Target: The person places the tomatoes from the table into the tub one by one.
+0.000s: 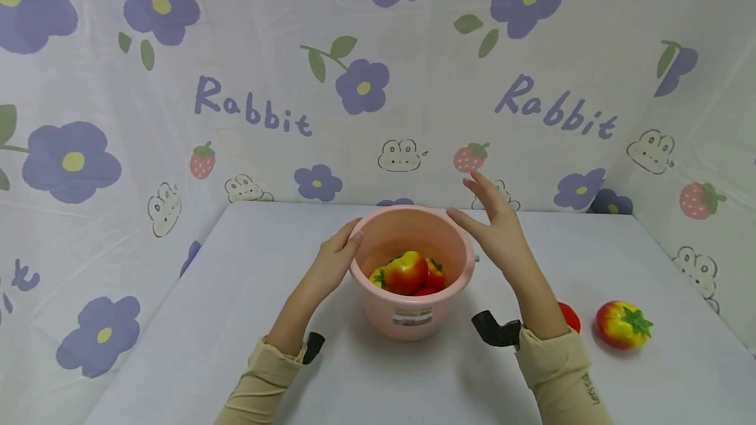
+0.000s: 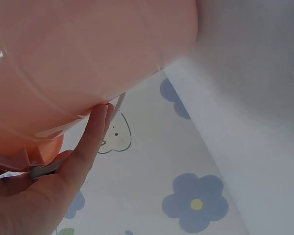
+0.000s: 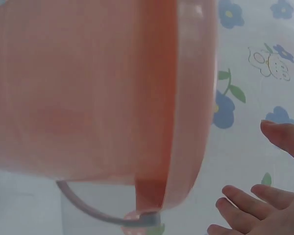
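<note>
A pink bucket (image 1: 413, 317) is on the white table with several red-and-yellow imitation fruits (image 1: 406, 273) inside, some topped with green leaves. My left hand (image 1: 333, 261) grips the bucket's left rim, thumb at the edge; in the left wrist view the fingers (image 2: 92, 129) lie along the outer wall. Beside the right rim, my right hand (image 1: 496, 235) is raised with fingers spread, holding nothing. The right wrist view shows that hand (image 3: 269, 210) apart from the bucket wall (image 3: 78, 98). A grey handle (image 3: 98, 213) hangs at the bucket's side.
Right of the bucket lies a red-and-yellow fruit (image 1: 617, 325) with a green leafy top. A red object (image 1: 569, 317) is partly hidden behind my right forearm. Patterned cloth (image 1: 407, 97) walls in the table at the back and sides.
</note>
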Tool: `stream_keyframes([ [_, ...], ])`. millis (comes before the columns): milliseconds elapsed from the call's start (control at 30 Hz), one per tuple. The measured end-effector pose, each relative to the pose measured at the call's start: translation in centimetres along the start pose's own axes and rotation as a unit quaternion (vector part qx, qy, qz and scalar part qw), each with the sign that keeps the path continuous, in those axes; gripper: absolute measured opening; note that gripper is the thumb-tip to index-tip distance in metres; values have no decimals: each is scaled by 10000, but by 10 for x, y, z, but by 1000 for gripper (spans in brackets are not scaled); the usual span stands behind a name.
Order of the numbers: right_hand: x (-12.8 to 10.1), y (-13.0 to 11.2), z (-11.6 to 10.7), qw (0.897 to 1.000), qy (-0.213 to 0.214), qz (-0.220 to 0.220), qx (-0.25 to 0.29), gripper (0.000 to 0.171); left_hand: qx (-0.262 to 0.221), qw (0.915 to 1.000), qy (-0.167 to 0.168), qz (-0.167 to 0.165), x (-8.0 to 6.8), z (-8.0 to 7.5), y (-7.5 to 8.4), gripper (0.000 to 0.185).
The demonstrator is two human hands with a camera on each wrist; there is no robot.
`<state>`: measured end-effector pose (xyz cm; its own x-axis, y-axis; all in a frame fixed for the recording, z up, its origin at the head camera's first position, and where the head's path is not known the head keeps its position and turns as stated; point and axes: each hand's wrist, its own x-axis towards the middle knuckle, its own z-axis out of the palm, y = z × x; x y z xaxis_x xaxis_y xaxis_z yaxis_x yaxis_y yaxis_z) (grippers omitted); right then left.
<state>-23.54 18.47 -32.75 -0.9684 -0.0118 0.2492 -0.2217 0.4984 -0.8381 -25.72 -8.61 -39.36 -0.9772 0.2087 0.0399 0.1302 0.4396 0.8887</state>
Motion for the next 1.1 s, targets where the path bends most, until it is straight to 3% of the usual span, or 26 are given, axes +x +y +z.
stream_keyframes([
  [367, -8, 21, -22, 9998, 174, 73, 58, 83, 17, 9999, 65, 76, 0, -1, 1, 51],
  [1100, -44, 81, -68, 9922, 409, 1124, -352, 89, 53, 10000, 17, 6, -1, -1, 2, 53],
])
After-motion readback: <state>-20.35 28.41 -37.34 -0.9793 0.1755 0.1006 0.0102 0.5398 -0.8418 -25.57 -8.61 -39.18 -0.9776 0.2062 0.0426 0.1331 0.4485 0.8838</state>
